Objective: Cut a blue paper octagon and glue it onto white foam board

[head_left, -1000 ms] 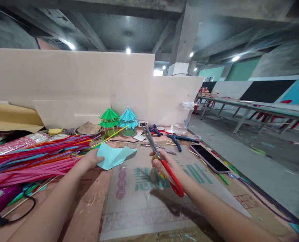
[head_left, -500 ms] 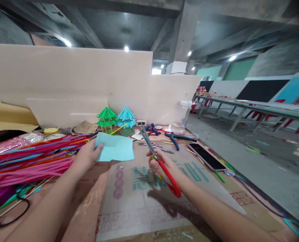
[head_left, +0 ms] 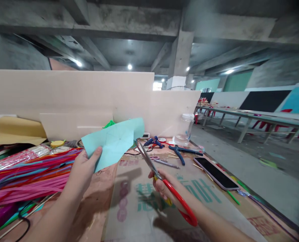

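Note:
My left hand point(head_left: 85, 168) pinches the lower left edge of a light blue sheet of paper point(head_left: 111, 141), lifted above the table with its far edge curling. My right hand point(head_left: 163, 185) is wrapped around a pair of scissors point(head_left: 177, 195) with red and yellow handles. Their blades point up and away, near the paper's right side without visibly cutting it. Behind the sheet, a bit of the green paper umbrella-like model point(head_left: 109, 124) shows; the blue one beside it is almost wholly hidden.
Colourful pipe cleaners point(head_left: 38, 174) heap up on the left. A blue glue gun point(head_left: 154, 142), blue pliers point(head_left: 179, 153), a pen point(head_left: 166, 163) and a clear jar point(head_left: 185, 129) stand or lie toward the back. A phone point(head_left: 216, 173) lies along the table's right edge.
My left hand has raised the blue paper, which now covers most of the two small models. The view has tilted up, and the scissors sit slightly lower and farther right in it.

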{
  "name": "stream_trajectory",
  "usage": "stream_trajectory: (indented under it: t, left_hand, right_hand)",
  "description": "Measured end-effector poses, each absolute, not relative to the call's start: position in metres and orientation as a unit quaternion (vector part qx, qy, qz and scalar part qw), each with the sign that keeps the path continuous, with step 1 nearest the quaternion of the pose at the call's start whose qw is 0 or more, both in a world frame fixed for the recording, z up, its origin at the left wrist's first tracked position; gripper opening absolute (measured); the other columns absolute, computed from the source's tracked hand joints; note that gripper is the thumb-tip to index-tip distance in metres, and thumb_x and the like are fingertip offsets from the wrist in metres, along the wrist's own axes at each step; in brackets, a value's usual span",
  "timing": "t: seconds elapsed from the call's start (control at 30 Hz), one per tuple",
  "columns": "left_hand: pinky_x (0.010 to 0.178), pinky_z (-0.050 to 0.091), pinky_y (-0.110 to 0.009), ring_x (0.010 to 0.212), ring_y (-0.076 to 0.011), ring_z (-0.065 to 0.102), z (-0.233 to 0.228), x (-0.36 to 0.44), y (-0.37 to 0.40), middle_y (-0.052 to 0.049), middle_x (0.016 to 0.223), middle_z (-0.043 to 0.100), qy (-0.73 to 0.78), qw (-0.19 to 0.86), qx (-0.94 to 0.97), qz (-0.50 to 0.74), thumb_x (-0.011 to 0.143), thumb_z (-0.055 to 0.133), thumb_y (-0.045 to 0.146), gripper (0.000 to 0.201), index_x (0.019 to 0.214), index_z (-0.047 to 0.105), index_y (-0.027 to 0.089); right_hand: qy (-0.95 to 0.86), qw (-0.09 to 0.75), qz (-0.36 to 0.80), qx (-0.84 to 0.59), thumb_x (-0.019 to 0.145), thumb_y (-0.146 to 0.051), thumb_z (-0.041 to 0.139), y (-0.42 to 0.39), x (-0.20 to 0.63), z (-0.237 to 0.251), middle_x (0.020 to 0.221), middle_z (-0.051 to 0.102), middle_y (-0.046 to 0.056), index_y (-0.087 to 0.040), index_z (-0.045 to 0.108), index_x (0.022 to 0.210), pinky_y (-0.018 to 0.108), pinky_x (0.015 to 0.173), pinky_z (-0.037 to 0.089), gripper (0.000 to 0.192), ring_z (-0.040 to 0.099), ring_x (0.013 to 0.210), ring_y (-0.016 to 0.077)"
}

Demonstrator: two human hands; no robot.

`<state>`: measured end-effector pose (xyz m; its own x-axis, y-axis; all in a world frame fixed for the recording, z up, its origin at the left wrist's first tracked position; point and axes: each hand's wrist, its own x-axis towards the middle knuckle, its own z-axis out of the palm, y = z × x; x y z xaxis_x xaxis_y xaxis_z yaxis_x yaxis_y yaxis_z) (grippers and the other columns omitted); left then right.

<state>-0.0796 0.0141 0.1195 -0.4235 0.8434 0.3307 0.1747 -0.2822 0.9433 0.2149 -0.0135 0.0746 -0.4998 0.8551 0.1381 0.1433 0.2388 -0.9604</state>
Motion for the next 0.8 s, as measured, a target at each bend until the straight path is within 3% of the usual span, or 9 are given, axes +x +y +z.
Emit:
stream_trajectory:
  t: [0.23,0.53,0.8]
  left_hand:
    - [0.071,0.061,-0.035,0.088,-0.0308,0.074,0.120,-0.074,0.004,-0.008,0.097,0.079,0.539,0.335,0.517,0.574,0.058,0.077,0.075,0.071,0.101,0.068,0.019]
    - [0.065,0.059,-0.032,0.083,-0.0281,0.071,0.120,-0.071,-0.001,-0.002,0.091,0.078,0.559,0.327,0.529,0.549,0.059,0.077,0.069,0.062,0.097,0.069,0.022]
    - [0.067,0.060,-0.034,0.089,-0.0309,0.072,0.122,-0.067,-0.004,-0.003,0.090,0.078,0.567,0.332,0.531,0.535,0.059,0.076,0.068,0.061,0.099,0.069,0.023]
  right_hand:
    - [-0.714,0.377,0.465,-0.363,0.090,-0.073,0.050,-0.016,0.221,0.080,0.078,0.045,-0.001,-0.021,0.054,0.115,0.028,0.058,0.038,0.057,0.043,0.064,0.0136]
    - [-0.701,0.389,0.482,-0.353,0.088,-0.075,0.052,-0.015,0.222,0.086,0.077,0.041,-0.003,-0.020,0.052,0.113,0.025,0.054,0.033,0.061,0.036,0.060,0.0107]
    - [-0.703,0.392,0.476,-0.355,0.088,-0.075,0.053,-0.016,0.221,0.088,0.075,0.041,-0.003,-0.021,0.053,0.111,0.025,0.054,0.035,0.059,0.039,0.062,0.0115]
